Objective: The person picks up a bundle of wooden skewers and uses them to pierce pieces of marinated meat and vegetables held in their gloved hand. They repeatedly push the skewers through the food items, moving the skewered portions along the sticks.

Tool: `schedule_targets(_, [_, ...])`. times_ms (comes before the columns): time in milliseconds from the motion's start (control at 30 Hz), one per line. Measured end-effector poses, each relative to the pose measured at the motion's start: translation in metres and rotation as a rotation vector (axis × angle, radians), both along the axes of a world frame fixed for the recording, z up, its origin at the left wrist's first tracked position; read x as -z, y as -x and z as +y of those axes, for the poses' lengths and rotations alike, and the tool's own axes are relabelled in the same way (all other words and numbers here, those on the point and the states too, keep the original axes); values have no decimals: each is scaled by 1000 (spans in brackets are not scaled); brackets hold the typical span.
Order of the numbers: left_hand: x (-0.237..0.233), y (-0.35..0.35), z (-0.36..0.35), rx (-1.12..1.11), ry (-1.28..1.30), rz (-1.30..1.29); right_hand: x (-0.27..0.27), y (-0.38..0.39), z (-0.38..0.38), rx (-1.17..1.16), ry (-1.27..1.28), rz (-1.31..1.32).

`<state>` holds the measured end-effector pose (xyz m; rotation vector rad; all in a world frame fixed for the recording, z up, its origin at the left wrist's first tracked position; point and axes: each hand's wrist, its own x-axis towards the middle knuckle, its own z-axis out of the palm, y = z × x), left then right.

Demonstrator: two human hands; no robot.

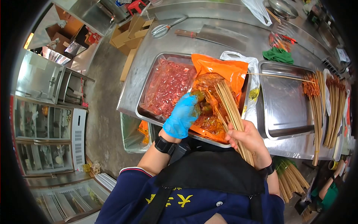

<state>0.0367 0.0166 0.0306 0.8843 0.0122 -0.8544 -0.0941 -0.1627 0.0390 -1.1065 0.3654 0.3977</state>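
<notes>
Above steel tray (143, 93), left hand (182, 116) pinching glossy orange-red meat (209, 82), right hand (249, 138) clutching pale skewers (232, 104)

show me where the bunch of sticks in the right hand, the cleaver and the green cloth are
Bunch of sticks (230, 104): head view, on the upper stretch of the bunch
Cleaver (220, 37): head view, on the blade
Green cloth (279, 55): head view, on its crumpled middle

Bright light leaves a sheen on the steel table (167, 44); edges bow into black.
</notes>
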Motion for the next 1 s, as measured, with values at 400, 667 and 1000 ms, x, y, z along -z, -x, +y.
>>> schedule_targets(400, [13,3,-3,-141,34,-133,-1,0,1,0,-7,5])
schedule_targets(667, [17,23,-23,-389,-276,-584,-1,-1,3,-12,6,-8])
schedule_targets(1000, [12,54,-26,-203,-255,-524,-3,-2,2,21,52,10])
